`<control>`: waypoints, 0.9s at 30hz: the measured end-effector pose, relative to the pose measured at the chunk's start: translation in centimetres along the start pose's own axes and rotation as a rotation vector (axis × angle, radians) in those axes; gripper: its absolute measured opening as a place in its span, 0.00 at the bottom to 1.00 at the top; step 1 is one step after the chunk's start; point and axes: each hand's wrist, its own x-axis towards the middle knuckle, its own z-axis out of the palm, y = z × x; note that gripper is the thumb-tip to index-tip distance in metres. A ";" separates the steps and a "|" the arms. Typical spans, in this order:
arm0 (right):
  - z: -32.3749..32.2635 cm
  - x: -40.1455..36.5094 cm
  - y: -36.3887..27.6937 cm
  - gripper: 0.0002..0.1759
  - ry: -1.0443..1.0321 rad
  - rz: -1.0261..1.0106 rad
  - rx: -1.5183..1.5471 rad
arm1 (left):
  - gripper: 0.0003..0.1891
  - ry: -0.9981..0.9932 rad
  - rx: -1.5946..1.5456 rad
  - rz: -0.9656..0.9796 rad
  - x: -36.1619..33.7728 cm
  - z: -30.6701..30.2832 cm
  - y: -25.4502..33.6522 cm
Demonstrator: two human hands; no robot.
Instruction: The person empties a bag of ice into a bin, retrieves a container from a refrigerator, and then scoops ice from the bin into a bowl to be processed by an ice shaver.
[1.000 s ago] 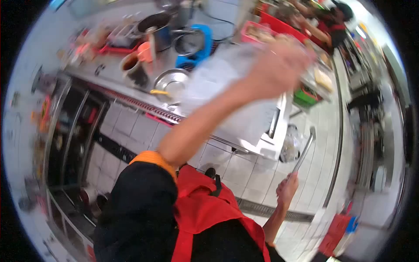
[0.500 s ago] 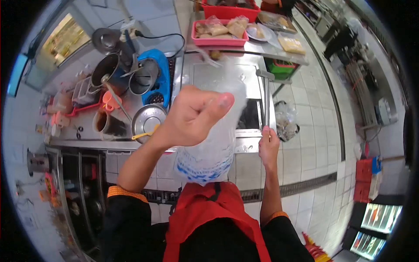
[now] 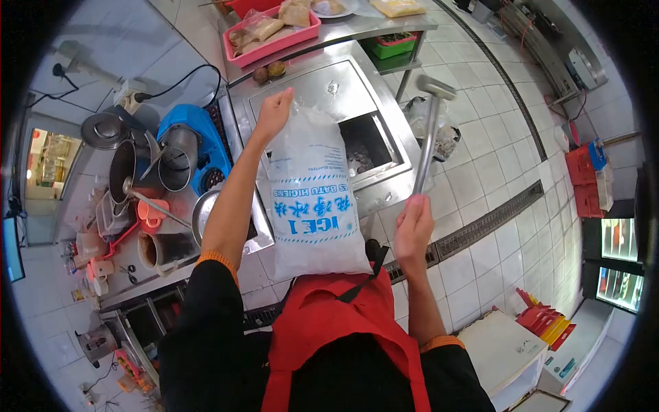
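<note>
My left hand [image 3: 274,115] is closed around the gathered top of a clear plastic bag of ice [image 3: 312,165] with blue printing. The bag hangs upright in front of my red apron [image 3: 343,312], close to the steel counter's front edge. To its right, my right hand [image 3: 414,226] grips the handle of a metal hammer [image 3: 429,134], its head pointing up and away from me. Behind the bag, a steel chest [image 3: 319,77] has a partly uncovered dark opening [image 3: 364,147] with lumpy contents that look like ice.
A pink tray [image 3: 241,58] of bagged food and two round brown fruits [image 3: 276,68] are at the back. On the left stand a blue appliance [image 3: 182,123], metal pots [image 3: 180,165] and orange cups [image 3: 151,211]. A filled plastic bag [image 3: 443,130] sits on the tiled floor.
My left hand has moved forward, away from the camera, and the bag's print now faces me sharply. The hammer leans more to the right. The whole view has shifted and turned.
</note>
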 end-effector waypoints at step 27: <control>12.6 14.8 8.4 0.19 -0.326 -0.254 -0.601 | 0.11 -0.379 -0.166 -0.693 -37.6 10.3 -9.9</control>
